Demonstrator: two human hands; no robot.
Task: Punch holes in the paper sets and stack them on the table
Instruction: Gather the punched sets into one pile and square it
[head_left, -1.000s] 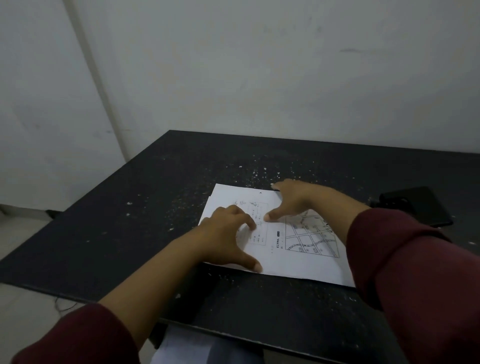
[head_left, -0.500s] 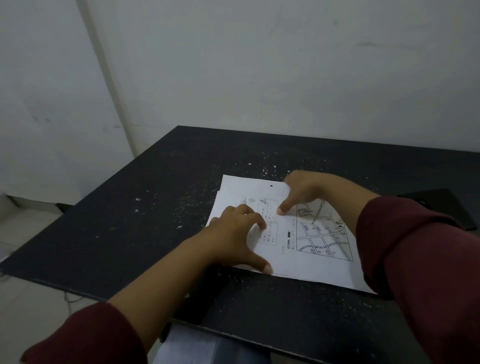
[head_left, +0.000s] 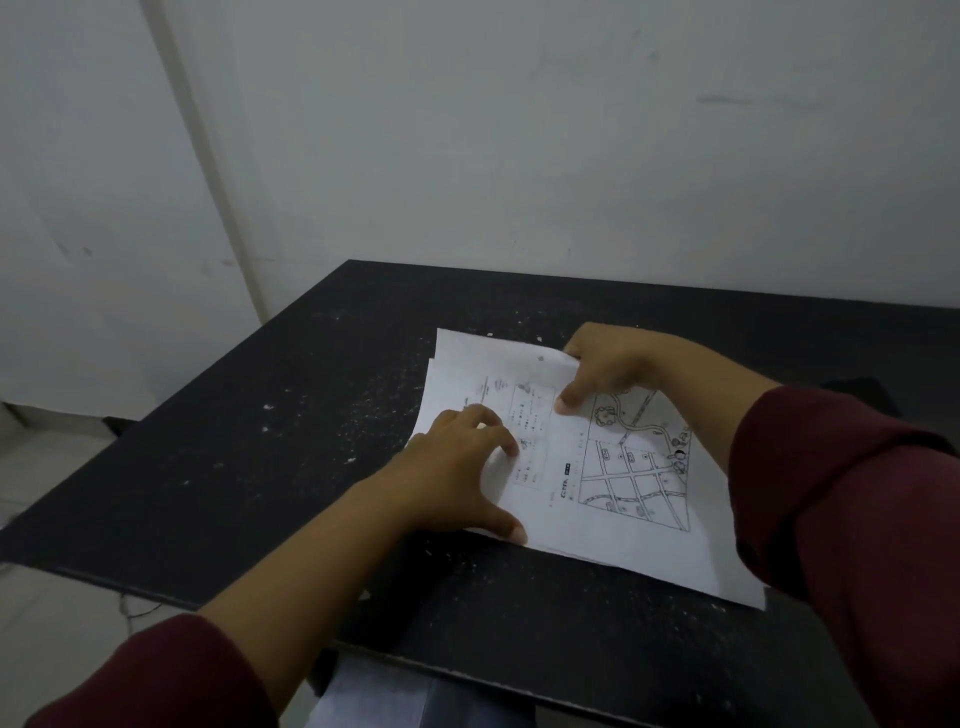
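Paper (head_left: 623, 499) flat on bench (head_left: 260, 441), one hole punched | left hand (head_left: 457, 478) presses sheet, fingers spread | right hand (head_left: 608, 364) pinches far edge | advice: square edges before releasing.

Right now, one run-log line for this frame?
stage: stacking | left hand: pressing paper set | right hand: pinching far edge | punched hole: visible | surface: black table
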